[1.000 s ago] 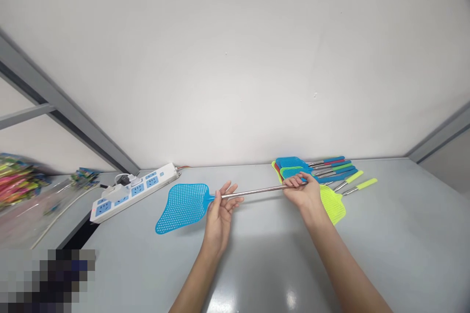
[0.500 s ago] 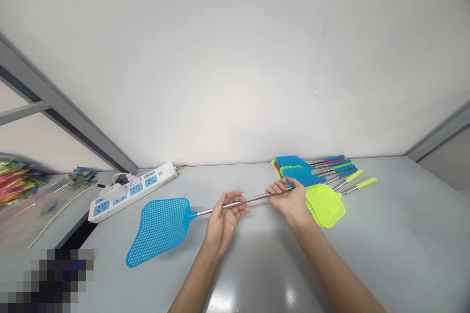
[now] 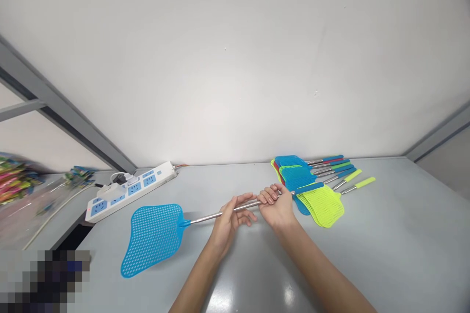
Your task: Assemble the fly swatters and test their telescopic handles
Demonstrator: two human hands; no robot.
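Observation:
A blue fly swatter with a telescopic metal rod is held slantwise above the grey table, its perforated head to the left. My left hand closes loosely around the rod, thumb over it and fingers curled underneath. Nearer the blue grip, my right hand wraps around the same rod. That grip sticks out to the right, over the piled swatters. Beside my right hand lie yellow-green swatters and blue swatters, their handles pointing right.
Against the wall on the left, a white power strip has plugs and a cable in it. Colourful packaged items, blurred, lie on the far-left surface with clear plastic. A pale wall bounds the table at the back.
My right hand has moved left and slightly down, and the blue grip now shows beyond it. The swatter's head has shifted a little left and down. My left hand has moved slightly right.

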